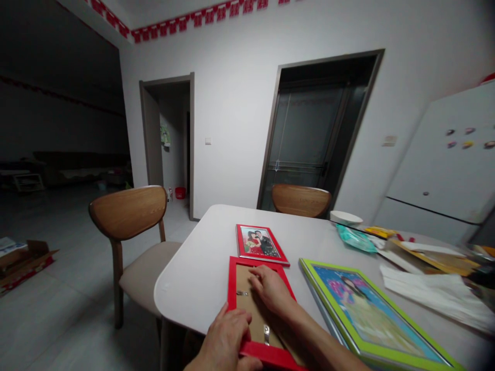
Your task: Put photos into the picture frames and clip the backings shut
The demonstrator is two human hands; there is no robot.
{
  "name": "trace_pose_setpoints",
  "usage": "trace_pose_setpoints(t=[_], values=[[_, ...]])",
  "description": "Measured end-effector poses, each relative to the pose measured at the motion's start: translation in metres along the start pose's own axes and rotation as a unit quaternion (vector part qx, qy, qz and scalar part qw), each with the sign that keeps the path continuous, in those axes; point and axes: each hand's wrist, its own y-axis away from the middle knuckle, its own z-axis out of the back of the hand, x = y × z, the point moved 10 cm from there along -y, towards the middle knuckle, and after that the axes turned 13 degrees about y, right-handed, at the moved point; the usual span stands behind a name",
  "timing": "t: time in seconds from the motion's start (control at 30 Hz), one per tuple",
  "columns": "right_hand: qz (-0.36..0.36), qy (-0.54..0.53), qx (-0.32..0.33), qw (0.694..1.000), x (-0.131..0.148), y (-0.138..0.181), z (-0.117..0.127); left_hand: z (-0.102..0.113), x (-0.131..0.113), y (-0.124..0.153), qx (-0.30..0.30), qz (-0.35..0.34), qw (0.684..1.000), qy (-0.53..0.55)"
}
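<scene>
A red picture frame (232, 281) lies face down at the table's near edge, its brown backing board (257, 314) showing with small metal hangers on it. My left hand (228, 337) grips the frame's lower left side, fingers on top and thumb at the bottom edge. Over the upper part of the backing my right hand (270, 288) is bent, its fingers closed against the board; whatever is under the fingertips is hidden. Just beyond lies a second red picture frame (261, 242), face up, with a photo of two people. To the right rests a green picture frame (371, 309) on top of another frame.
The white table (193, 273) has a rounded left corner. Along its right side are a white bowl (346, 218), a teal plastic packet (355, 238), envelopes and white paper (436, 293). Wooden chairs stand at the left (131, 214) and far side (300, 200).
</scene>
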Motion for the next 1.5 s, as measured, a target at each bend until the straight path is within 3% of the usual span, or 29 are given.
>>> trace_pose_setpoints(t=[0.13, 0.4, 0.7, 0.9, 1.1, 1.17, 1.27, 1.37, 1.43, 1.5], values=[[-0.054, 0.027, 0.006, 0.998, -0.030, -0.018, -0.012, -0.001, 0.001, 0.000, -0.005, -0.008, 1.000, -0.002], [-0.092, 0.037, 0.014, 0.995, -0.030, -0.031, -0.030, -0.003, 0.007, 0.001, -0.016, -0.028, 0.999, 0.013], [-0.168, -0.002, 0.014, 0.986, -0.059, -0.044, -0.030, -0.004, 0.010, 0.002, -0.031, -0.035, 0.999, 0.015], [-0.152, -0.109, -0.015, 0.982, -0.061, -0.032, -0.012, -0.014, 0.004, 0.004, -0.012, -0.093, 0.995, -0.038], [-0.156, -0.217, -0.069, 0.961, -0.090, 0.020, 0.023, -0.034, -0.008, -0.004, 0.031, -0.115, 0.989, -0.086], [-0.219, -0.303, -0.088, 0.923, -0.109, 0.045, 0.022, -0.027, -0.014, -0.005, 0.023, -0.115, 0.992, -0.055], [-0.283, -0.501, -0.091, 0.813, -0.107, 0.076, 0.004, 0.002, -0.031, -0.005, -0.048, -0.107, 0.992, 0.053], [-0.200, -0.686, -0.040, 0.699, -0.049, 0.080, -0.008, 0.023, -0.045, -0.006, -0.132, -0.075, 0.956, 0.250], [-0.192, -0.764, 0.036, 0.615, -0.006, 0.081, -0.021, 0.021, -0.053, -0.009, -0.158, -0.070, 0.905, 0.388], [-0.211, -0.814, 0.026, 0.540, 0.012, 0.080, -0.023, 0.012, -0.060, -0.012, -0.165, -0.076, 0.856, 0.484]])
